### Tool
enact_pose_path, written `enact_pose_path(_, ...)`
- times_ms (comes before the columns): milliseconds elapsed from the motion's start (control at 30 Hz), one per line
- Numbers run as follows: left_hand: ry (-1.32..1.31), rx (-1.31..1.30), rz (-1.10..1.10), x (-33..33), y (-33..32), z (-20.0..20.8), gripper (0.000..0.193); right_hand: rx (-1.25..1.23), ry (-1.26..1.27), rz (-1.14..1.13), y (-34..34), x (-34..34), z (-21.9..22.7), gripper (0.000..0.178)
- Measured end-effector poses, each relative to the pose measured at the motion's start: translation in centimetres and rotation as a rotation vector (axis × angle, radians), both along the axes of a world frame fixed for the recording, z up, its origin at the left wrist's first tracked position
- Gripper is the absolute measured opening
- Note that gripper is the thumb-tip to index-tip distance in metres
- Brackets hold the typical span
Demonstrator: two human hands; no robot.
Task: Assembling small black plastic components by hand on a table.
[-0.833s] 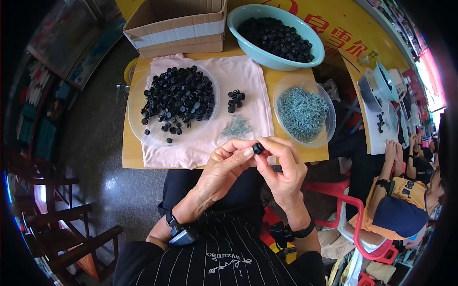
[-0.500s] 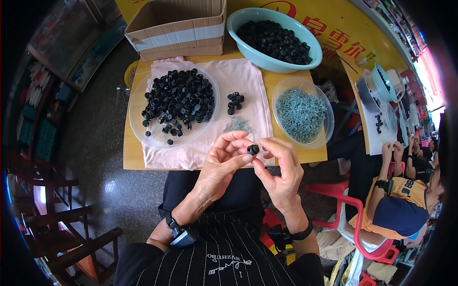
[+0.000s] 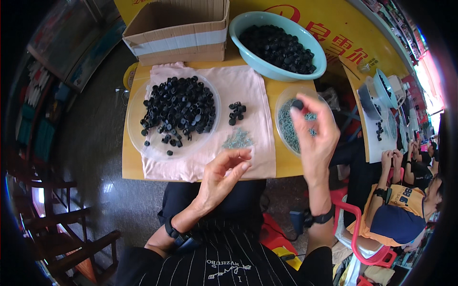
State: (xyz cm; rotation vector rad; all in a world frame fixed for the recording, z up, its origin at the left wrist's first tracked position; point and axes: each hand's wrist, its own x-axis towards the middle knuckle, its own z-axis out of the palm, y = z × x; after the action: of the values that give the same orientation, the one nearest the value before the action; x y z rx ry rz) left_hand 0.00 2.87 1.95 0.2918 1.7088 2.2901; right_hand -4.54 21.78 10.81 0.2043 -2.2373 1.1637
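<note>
Head view: right hand [image 3: 312,138] raised at right centre, fingertips pinching small black cap [image 3: 297,103] over clear dish of metal springs [image 3: 286,125], lifted clear of surface [image 3: 279,164].

Left hand [image 3: 222,176] lower centre, fingers loosely curled, holding nothing, just below small spring pile [image 3: 237,139] on pink cloth [image 3: 248,88].

Clear plate of black caps [image 3: 176,107] upper left, teal bowl [image 3: 267,66] of caps top centre, cardboard box [image 3: 179,28] beside it: supplies grouped within reach.

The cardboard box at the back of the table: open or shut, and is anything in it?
Open: the cardboard box has no flaps over its top and its inner walls show. Its floor is hidden from this angle, so contents cannot be told.
</note>
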Motion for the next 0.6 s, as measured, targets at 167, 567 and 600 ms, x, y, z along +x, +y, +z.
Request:
enact_pose_path(167, 0.234, -0.310, -0.084, -0.7, -0.8, -1.4, 0.016, 0.019, -0.021, -0.115, 3.4, -8.1, 0.6, 0.024)
enact_pose_path(567, 0.373, -0.387, -0.067, -1.2, -1.3, -1.8, 0.015, 0.446, -0.227, 0.277, -2.4, -5.5, -4.8, 0.021)
enact_pose_path(600, 0.392, -0.383, -0.049, -1.2, -1.2, -1.8, 0.016, 0.446, -0.225, 0.277, -2.7, -5.5, -5.2, 0.021)
